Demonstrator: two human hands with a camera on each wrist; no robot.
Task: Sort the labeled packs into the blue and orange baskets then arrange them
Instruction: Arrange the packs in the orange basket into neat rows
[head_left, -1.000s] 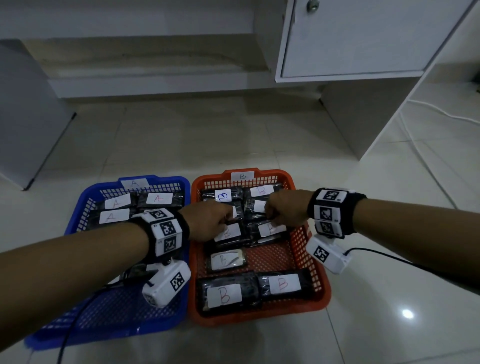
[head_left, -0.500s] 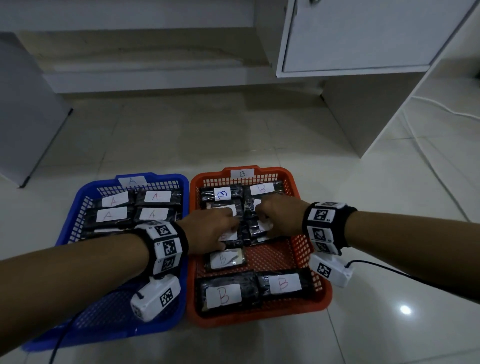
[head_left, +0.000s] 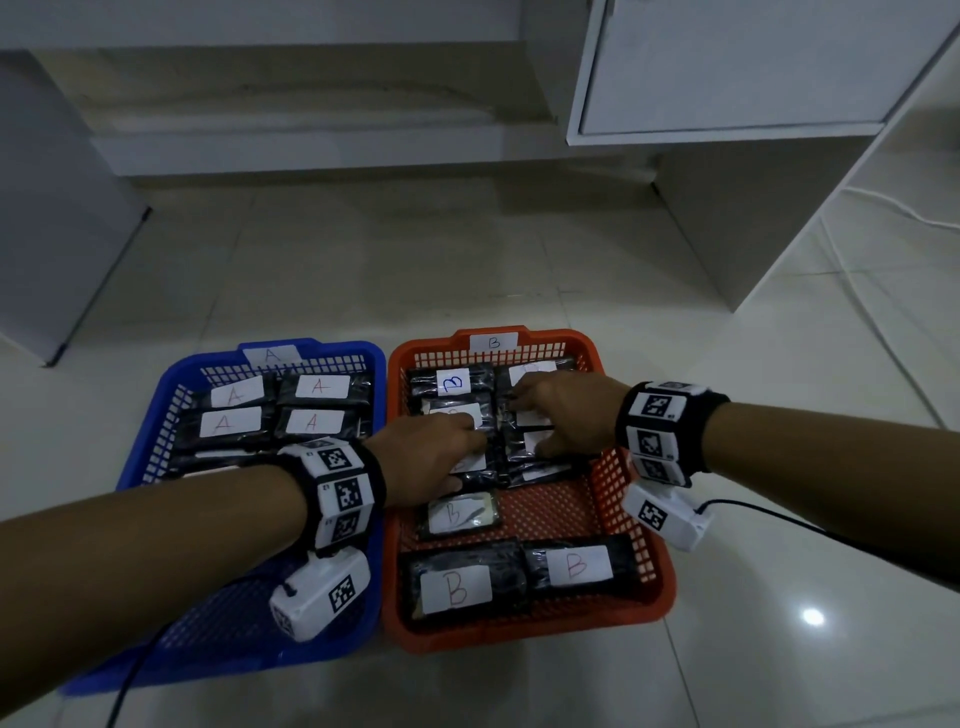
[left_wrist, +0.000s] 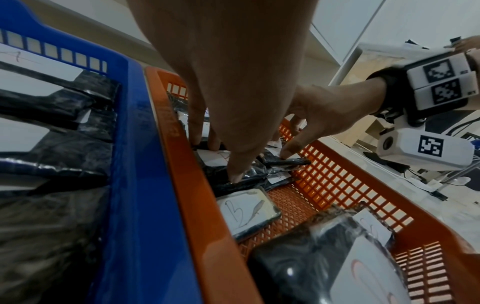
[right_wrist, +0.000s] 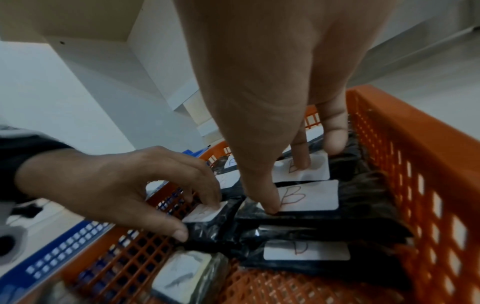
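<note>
An orange basket (head_left: 524, 636) tagged B holds several black packs with white B labels. Beside it on the left, a blue basket (head_left: 337, 347) tagged A holds A packs (head_left: 319, 387) at its far end. Both hands are in the far half of the orange basket. My left hand (head_left: 431, 457) (left_wrist: 223, 152) rests fingertips and thumb on a B pack by the left wall. My right hand (head_left: 566, 415) (right_wrist: 272, 181) presses straight fingers on labelled B packs (right_wrist: 311, 197) on the right side. A small B pack (head_left: 462, 514) lies loose mid-basket, and two B packs (head_left: 457, 587) lie at the near end.
The baskets sit side by side on a pale tiled floor. A white cabinet (head_left: 727, 78) hangs beyond on the right, with its support panel (head_left: 727, 223) reaching the floor. A white cable (head_left: 883, 218) runs over the tiles at right. A grey panel (head_left: 52, 234) stands at left.
Both hands have moved farther into the orange basket. Their fingers have gone from curled to stretched out on the B packs, which now lie closer to the far wall.
</note>
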